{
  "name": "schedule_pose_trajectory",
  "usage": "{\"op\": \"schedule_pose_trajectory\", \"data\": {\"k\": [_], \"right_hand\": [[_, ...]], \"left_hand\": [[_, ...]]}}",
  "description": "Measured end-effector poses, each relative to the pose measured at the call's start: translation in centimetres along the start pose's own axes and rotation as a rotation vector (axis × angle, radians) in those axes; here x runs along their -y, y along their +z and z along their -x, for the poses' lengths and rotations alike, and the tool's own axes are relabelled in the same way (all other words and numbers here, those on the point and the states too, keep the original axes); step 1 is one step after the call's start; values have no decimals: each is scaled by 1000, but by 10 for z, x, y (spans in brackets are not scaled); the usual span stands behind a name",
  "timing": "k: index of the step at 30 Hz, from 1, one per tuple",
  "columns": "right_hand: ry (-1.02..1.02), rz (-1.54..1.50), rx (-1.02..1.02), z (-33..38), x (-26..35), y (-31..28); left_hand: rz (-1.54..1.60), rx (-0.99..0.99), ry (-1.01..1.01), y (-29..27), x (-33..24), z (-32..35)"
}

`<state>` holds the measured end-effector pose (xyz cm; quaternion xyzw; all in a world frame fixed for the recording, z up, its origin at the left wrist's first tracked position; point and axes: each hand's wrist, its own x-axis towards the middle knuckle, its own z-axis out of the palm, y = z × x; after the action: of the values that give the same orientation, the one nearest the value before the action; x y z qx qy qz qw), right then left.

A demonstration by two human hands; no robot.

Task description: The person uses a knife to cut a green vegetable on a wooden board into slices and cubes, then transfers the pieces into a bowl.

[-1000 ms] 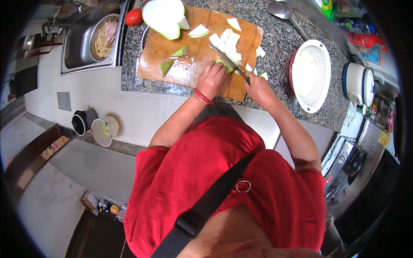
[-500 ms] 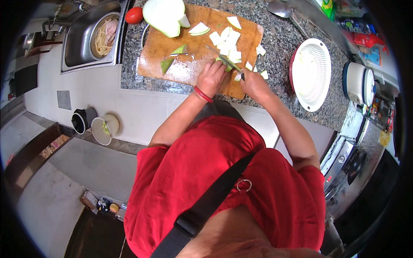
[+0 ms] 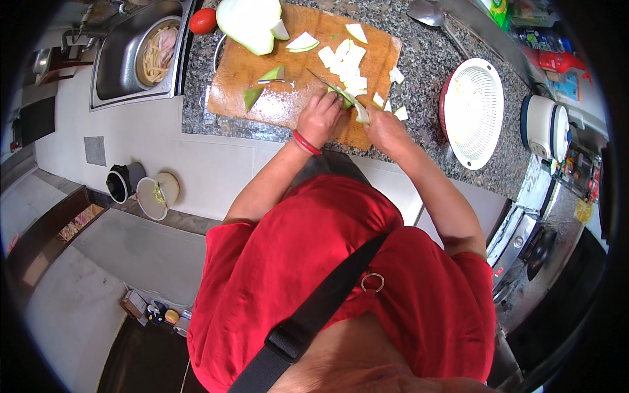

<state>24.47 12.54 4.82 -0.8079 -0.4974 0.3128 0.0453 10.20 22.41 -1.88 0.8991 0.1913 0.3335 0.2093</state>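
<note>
On the wooden cutting board (image 3: 295,78), my left hand (image 3: 320,119) is closed on a piece of green-skinned gourd (image 3: 345,101), fingertips bent over it. My right hand (image 3: 388,133) grips a knife (image 3: 321,79), its blade angled across the gourd piece beside my left fingers. A pale slice (image 3: 362,114) stands at the blade near my right hand. Several white cut chunks (image 3: 346,60) lie in a heap beyond the knife. Two green-skinned wedges (image 3: 252,97) rest left of my left hand. A large cut gourd (image 3: 250,25) sits at the board's far left corner.
Right of the board stands a white colander (image 3: 473,111) in a red basin. A ladle (image 3: 429,14) lies behind it, and a white pot (image 3: 547,128) stands farther right. A tomato (image 3: 202,21) is beside the sink (image 3: 118,75), which holds a bowl of food (image 3: 157,56).
The knife blade has shifted slightly left over the gourd piece, and a pale slice now shows beside it near my right hand. Both hands stay nearly in place.
</note>
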Motion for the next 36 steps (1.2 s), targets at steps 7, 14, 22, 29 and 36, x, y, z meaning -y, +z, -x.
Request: {"op": "schedule_pose_trajectory", "data": {"k": [7, 14, 22, 29, 36], "right_hand": [[33, -120, 40, 18, 8, -26], [-50, 0, 41, 29, 3, -22], [-30, -118, -51, -7, -4, 2], [-36, -27, 72, 30, 12, -30], [-46, -13, -47, 2, 1, 11]], "left_hand": [[30, 57, -12, -9, -1, -3], [13, 26, 3, -1, 4, 7], [19, 19, -6, -6, 0, -1], [2, 10, 18, -2, 7, 7], [14, 3, 39, -3, 5, 6]]}}
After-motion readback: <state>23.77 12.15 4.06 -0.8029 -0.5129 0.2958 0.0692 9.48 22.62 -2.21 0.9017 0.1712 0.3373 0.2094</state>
